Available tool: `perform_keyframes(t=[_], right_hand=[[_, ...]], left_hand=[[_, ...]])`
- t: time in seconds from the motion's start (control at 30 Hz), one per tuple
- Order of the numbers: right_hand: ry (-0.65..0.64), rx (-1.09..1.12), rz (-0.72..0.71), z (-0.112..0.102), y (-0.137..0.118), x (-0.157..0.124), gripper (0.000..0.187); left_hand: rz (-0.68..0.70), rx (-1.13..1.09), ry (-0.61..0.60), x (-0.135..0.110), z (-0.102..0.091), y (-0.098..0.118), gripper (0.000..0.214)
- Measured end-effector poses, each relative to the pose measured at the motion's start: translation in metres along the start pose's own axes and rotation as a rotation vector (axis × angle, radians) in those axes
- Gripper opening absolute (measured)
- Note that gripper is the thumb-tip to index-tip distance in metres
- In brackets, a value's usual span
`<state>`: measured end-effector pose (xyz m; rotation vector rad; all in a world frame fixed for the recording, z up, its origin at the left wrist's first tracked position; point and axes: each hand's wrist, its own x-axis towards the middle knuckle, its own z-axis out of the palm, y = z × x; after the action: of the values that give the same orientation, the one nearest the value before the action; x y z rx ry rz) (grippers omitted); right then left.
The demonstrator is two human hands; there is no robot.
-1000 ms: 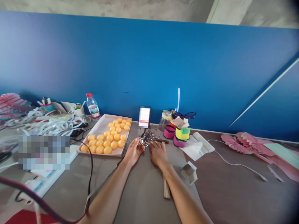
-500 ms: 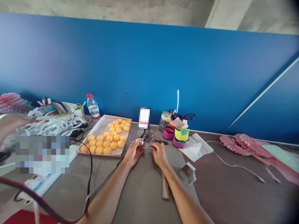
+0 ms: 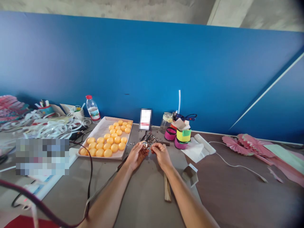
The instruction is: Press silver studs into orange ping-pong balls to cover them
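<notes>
My left hand [image 3: 137, 155] is closed around a small, shiny, silvery round piece [image 3: 144, 144], which shows between thumb and fingers. Close by on the right, my right hand [image 3: 162, 153] is in a pinch, thumb against forefinger. Whatever it grips, if anything, is too small to make out. A scatter of tiny shiny metal pieces [image 3: 155, 139] lies on the table just beyond both hands. Under my right wrist a wooden stick [image 3: 167, 191] sticks out toward me.
Left of my hands a white tray [image 3: 99, 126] holds many orange balls [image 3: 107, 146]. A bottle [image 3: 93, 110], white strips [image 3: 59, 123] and cables are further left. A glass jar [image 3: 166, 122], coloured bands [image 3: 183, 136], a small open box [image 3: 190, 174] and pink paper fans [image 3: 251, 146] are right.
My right hand has moved slightly left and up, nearer to my left hand. Another person's arm at the far left has gone out of view. The view has shifted a little.
</notes>
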<state>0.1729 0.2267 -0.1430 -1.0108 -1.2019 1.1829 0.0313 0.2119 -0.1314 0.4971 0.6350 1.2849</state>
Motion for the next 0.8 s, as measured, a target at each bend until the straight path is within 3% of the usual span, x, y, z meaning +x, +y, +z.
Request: perform_keyframes(t=[0.27,0.8], right_hand=[[-0.004,-0.110,-0.051,0.010,-0.020,-0.009,0.011],[-0.053,-0.015,0.043,0.011,-0.010,-0.006,0.011]], left_hand=[[0.014,0.014,-0.029,-0.002,0.004,-0.002,0.029],[0.103,0.180,-0.019,-0.005,0.009,-0.007,0.039]])
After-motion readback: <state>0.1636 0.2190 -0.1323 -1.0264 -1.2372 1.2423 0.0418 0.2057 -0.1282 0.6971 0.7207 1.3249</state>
